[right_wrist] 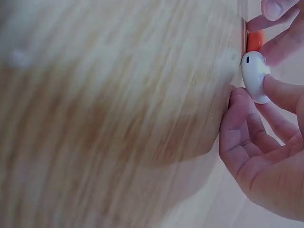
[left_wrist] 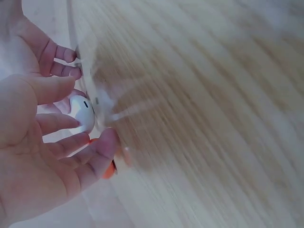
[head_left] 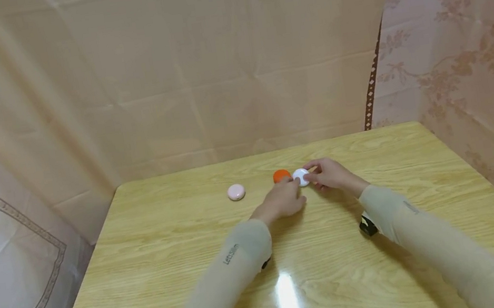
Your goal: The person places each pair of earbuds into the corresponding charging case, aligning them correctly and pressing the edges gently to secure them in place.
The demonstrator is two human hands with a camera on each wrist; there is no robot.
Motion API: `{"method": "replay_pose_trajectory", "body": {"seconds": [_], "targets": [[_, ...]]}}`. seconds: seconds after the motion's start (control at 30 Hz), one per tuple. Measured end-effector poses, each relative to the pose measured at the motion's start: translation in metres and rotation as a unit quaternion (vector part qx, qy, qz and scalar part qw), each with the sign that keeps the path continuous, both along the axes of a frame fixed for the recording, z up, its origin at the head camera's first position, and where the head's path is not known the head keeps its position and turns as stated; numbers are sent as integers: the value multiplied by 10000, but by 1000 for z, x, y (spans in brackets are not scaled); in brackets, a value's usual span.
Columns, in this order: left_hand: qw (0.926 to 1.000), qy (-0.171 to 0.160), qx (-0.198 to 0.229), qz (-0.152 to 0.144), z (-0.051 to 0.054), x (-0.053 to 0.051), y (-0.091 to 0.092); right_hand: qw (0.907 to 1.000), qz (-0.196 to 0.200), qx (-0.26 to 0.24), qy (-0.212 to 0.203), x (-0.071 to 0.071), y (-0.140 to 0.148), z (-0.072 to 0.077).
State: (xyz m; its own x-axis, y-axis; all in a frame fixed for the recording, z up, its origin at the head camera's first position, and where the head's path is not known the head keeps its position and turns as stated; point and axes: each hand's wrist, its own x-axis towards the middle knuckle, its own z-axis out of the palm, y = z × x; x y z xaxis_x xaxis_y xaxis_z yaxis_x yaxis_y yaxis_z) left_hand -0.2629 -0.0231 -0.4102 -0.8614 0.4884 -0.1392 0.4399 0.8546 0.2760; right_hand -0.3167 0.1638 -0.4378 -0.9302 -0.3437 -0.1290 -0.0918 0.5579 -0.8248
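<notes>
A white round case (head_left: 300,177) with a small dark slot in its edge (right_wrist: 256,76) lies on the table. My right hand (head_left: 331,176) holds it from the right, the thumb against its face and the fingers round its edge. My left hand (head_left: 283,201) reaches in from the other side, fingers loosely spread, with one fingertip at the white case in the left wrist view. Close beside the white case sits an orange round case (head_left: 281,174), partly behind the left fingers. Farther left, a pale pink round case (head_left: 236,192) lies apart from both hands.
The wood-grain table (head_left: 173,271) ends at a back edge just beyond the cases. Beige cloth (head_left: 216,73) hangs behind it, and floral cloth (head_left: 477,61) hangs at the right. A dark wrist device (head_left: 367,225) shows under the right sleeve.
</notes>
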Motion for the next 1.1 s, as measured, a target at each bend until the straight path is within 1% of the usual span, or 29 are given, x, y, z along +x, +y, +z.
{"method": "replay_pose_trajectory", "body": {"seconds": [0.2,0.3,0.43,0.57,0.67,0.77,0.9,1.1], "targets": [[9992,165,-344,104,5,-4,7,9999,40,85,-61,-5,-1,1],[9986,103,-449,256,5,-4,10,9999,76,55,-122,-7,1,-1],[9968,27,-618,508,3,-3,15,9996,92,-72,-262,-7,3,-5],[9952,103,-724,647,4,-2,20,9991,40,-195,-381,-5,3,-8],[9940,139,-795,743,5,-2,23,9974,-79,-409,-594,-5,3,-9],[9928,172,-795,878,6,-3,26,9949,-160,-619,-774,-3,3,-7],[9921,196,-680,1036,5,-5,26,9935,-182,-750,-838,-3,4,-5],[9928,185,-545,1046,-6,-9,23,9885,-525,-973,-1031,-3,1,-13]]}}
